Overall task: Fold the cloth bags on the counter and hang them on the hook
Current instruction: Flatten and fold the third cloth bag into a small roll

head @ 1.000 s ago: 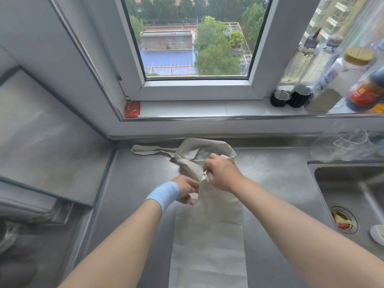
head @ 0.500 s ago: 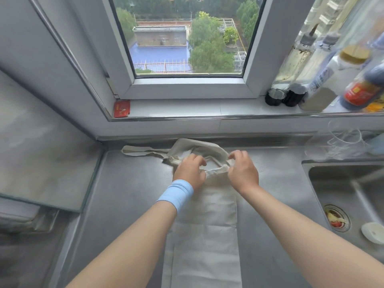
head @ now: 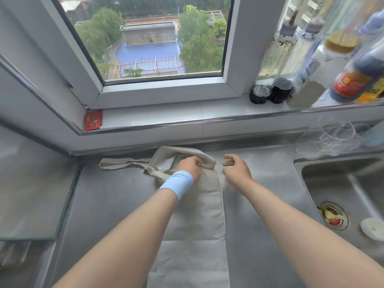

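Fingers (head: 195, 161) of left hand (head: 190, 167) were curled and pinched the top edge of the bag (head: 200, 215); blue wristband (head: 179, 183) on that wrist. Right hand (head: 236, 171) sat just beside the bag's top corner at 3 o'clock, not touching it, fingers loosely bent and holding nothing.

Sink (head: 324, 179) lay at 3 o'clock. Its drain strainer (head: 333, 215) held yellow and red food scraps, with a small white dish (head: 373, 228) next to it. Bottles (head: 307, 65) stood on the sill (head: 176, 115) at 2 o'clock: one with clear liquid, one with pale powder low down, one dark with a red label. A red packet (head: 93, 120) was at the sill's 9 o'clock end.

The bag lay flat on the counter (head: 112, 202) as a narrow strip, long axis 6 to 12 o'clock. Its bunched open end pointed to 12, touching the back wall. One strap (head: 122, 163) trailed toward 9 o'clock.
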